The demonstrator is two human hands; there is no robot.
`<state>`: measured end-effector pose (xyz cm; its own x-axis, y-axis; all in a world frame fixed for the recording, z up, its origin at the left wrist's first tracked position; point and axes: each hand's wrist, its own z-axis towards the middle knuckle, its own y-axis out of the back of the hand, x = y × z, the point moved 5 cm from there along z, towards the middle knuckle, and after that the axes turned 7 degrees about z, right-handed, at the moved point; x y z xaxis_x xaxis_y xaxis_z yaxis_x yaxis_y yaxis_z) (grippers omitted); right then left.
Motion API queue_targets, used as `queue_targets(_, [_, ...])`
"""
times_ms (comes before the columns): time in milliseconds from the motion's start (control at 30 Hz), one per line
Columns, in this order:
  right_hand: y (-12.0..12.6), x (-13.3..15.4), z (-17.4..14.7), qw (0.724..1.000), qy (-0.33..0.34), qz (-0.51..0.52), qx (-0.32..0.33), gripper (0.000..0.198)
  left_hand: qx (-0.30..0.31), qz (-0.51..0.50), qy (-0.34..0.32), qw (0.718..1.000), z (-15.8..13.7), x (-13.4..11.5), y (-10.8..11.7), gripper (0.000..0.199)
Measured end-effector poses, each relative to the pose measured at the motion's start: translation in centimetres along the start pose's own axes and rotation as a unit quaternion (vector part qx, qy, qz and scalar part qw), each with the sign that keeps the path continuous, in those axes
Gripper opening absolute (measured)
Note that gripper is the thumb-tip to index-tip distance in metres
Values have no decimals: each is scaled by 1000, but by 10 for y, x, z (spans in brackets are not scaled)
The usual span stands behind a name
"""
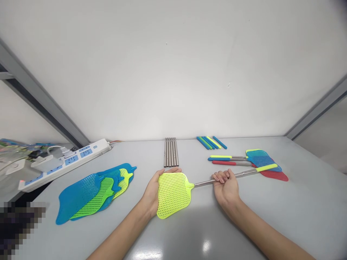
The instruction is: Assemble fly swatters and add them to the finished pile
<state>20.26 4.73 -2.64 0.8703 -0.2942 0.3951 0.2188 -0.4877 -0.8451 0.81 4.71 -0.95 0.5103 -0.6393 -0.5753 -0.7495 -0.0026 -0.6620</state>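
A yellow-green fly swatter [175, 195] spans both my hands above the table, its perforated paddle to the left and its yellow grip to the upper right. My left hand [151, 193] supports the paddle at its left edge, with the fingers partly hidden behind it. Around the metal rod, my right hand [226, 186] has its fingers wrapped. Beyond the right hand, finished-looking swatters lie in a pile, with a blue paddle [260, 159] and a red paddle [275, 176]. Several metal rods [170, 151] lie side by side behind my left hand.
Loose blue, green and yellow handle grips [211, 142] lie near the wall. Overlapping loose paddles [78, 191] in blue, green and yellow cover the left of the table. A white power strip [78, 159] with plugs runs along the left edge. Grey frame posts [317, 108] flank the table.
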Motion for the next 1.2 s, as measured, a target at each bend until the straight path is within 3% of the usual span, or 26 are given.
queue_targets(400, [1, -1, -3, 1000, -1, 2, -12, 27, -25, -13, -1, 1000, -1, 5, -4, 39])
queue_targets(767, [2, -4, -4, 1000, -10, 1, -10, 26, 13, -29, -11, 999, 4, 13, 0, 41])
queue_targets(1200, [0, -5, -7, 1000, -9, -8, -11, 26, -8, -15, -15, 1000, 2, 15, -2, 42])
